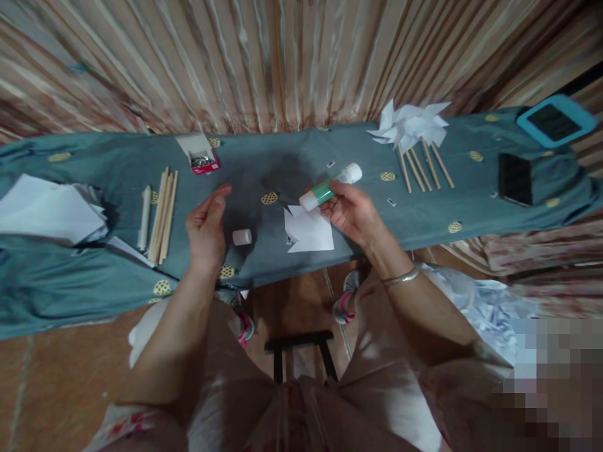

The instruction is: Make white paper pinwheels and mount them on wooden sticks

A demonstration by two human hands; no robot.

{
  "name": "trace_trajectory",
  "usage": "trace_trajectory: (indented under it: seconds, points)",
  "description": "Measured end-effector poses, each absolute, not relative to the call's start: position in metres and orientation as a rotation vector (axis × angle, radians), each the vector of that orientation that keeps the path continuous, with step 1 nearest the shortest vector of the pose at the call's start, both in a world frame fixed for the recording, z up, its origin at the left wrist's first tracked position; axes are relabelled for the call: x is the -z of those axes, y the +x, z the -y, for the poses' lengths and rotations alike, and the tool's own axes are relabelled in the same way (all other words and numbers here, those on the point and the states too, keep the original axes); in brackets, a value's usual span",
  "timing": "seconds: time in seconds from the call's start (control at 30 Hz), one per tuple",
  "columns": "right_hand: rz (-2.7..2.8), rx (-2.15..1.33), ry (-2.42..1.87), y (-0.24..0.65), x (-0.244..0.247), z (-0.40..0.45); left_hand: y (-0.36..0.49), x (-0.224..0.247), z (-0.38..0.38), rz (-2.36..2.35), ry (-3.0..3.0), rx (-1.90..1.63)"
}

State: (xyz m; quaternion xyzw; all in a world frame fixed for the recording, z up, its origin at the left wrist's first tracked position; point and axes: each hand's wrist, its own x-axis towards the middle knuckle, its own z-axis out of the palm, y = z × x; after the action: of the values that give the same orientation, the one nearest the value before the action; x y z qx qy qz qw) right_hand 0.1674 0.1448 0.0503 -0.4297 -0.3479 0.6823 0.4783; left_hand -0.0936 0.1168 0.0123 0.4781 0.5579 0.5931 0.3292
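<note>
My right hand (pixel 351 210) grips a glue stick (pixel 322 192) with a green label and white ends, tilted above the table. Just below it lies a square of white paper (pixel 311 232) with cut, pointed corners. On the left, my left hand (pixel 207 229) is raised over the cloth, its thumb against curled fingers and nothing visible between them. Beside that hand, a small white cap (pixel 242 236) rests on its side.
Left of my hands are wooden sticks (pixel 163 216), a white tube-like thing (pixel 145 216), a paper stack (pixel 51 210) and an open red box of small metal pieces (pixel 203 162). Rightward lie paper pinwheels (pixel 412 125) on sticks, a dark phone (pixel 515 179) and a blue-framed tablet (pixel 556 120).
</note>
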Motion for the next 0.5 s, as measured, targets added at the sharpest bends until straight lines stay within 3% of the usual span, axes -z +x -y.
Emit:
trace_trajectory:
  seconds: [0.27,0.5]
  points:
    - [0.746,-1.796,-1.013,0.150,-0.050,-0.142,-0.127,-0.020,-0.076,-1.596,1.956,-0.936]
    - [0.845,-1.821,-0.964,0.134,-0.054,-0.133,-0.113,-0.015,-0.068,-1.649,1.606,-1.017]
